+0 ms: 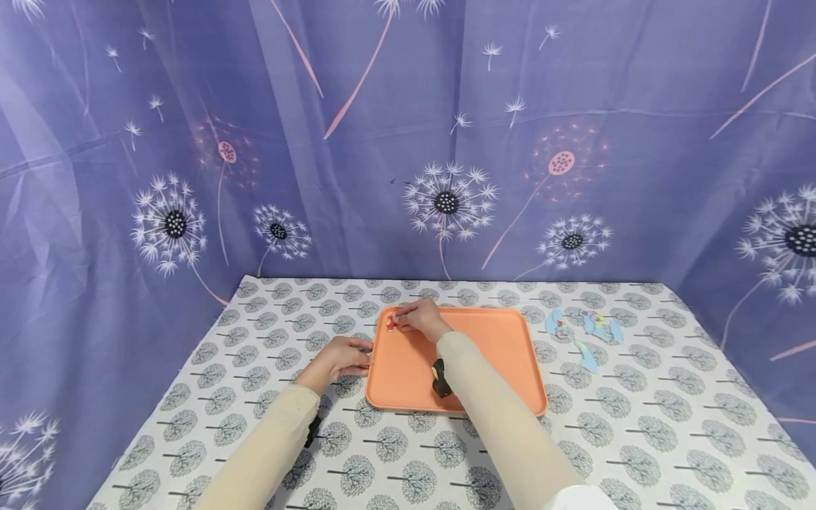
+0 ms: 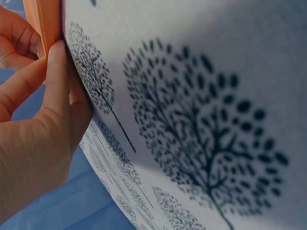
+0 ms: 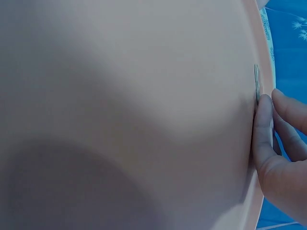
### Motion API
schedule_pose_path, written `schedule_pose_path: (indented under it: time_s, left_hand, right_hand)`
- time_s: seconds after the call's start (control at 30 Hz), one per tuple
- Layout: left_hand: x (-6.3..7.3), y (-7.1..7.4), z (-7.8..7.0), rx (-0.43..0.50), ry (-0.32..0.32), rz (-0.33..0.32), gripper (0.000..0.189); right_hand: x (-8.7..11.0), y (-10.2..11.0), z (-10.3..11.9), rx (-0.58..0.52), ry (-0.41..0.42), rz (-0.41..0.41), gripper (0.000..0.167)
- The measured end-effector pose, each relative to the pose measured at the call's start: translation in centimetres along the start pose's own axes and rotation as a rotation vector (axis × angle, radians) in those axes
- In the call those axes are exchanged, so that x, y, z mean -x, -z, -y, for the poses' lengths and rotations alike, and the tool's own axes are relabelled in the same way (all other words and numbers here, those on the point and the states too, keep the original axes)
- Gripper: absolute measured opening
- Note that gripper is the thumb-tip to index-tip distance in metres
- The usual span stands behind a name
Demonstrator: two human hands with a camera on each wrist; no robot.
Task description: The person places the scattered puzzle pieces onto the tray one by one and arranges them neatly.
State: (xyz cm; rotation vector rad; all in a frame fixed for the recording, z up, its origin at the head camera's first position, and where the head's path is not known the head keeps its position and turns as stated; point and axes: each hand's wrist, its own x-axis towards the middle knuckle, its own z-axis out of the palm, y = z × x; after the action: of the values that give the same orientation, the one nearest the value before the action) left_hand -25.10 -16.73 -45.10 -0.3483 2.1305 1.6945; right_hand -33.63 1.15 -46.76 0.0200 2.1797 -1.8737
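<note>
Small, flat red piece [image 1: 390, 323] sits in the far-left corner of one rectangular orange tray [image 1: 403, 372]; edge-on in the right wrist view, its thin edge runs along the rim, full long axis hidden by fingers. Right hand [image 1: 422, 318] touches it; pinch or press cannot be told. Left hand [image 1: 342, 360] pinches the tray's left rim. Light-blue pieces [image 1: 587, 357] lie right in three groups, exact count unclear.

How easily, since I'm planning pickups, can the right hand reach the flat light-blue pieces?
Probably yes: nothing covers the pieces beside the orange rectangular tray, though the right hand touches a red piece.
</note>
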Motion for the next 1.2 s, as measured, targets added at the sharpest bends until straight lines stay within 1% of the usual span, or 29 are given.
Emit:
schedule_pose_path:
  time_s: [0.1, 0.23, 0.33, 0.47, 0.63, 0.83, 1.03, 1.2]
  left_hand:
    - [0.0, -0.1, -0.1, -0.009, 0.005, -0.001, 0.046]
    - [0.1, -0.1, -0.2, -0.016, 0.010, -0.005, 0.045]
    - [0.1, -0.1, -0.3, -0.020, 0.007, -0.008, 0.045]
    - [0.2, -0.2, -0.4, -0.028, 0.003, -0.011, 0.045]
    - [0.3, -0.2, -0.3, -0.026, 0.010, -0.015, 0.044]
    - [0.1, -0.1, 0.0, -0.005, -0.019, -0.002, 0.044]
    - [0.0, -0.1, 0.1, -0.010, -0.024, 0.000, 0.042]
    - [0.1, -0.2, 0.1, -0.013, -0.017, -0.001, 0.042]
  right_hand:
    - [0.1, 0.5, 0.0, 0.008, 0.001, 0.025, 0.013]
    - [0.2, 1.0, 0.1, -0.013, 0.007, 0.064, 0.023]
    - [0.2, 1.7, 0.1, -0.037, 0.038, 0.098, 0.029]
    - [0.4, 2.9, 0.1, -0.036, 0.067, 0.120, 0.031]
    - [0.7, 4.5, 0.2, -0.018, 0.074, 0.101, 0.032]
    - [1.2, 6.4, 0.7, 0.016, 0.077, 0.087, 0.033]
    - [2.1, 8.5, 1.0, -0.011, 0.113, 0.076, 0.036]
    - [2.7, 10.6, 0.9, 0.004, 0.150, 0.070, 0.038]
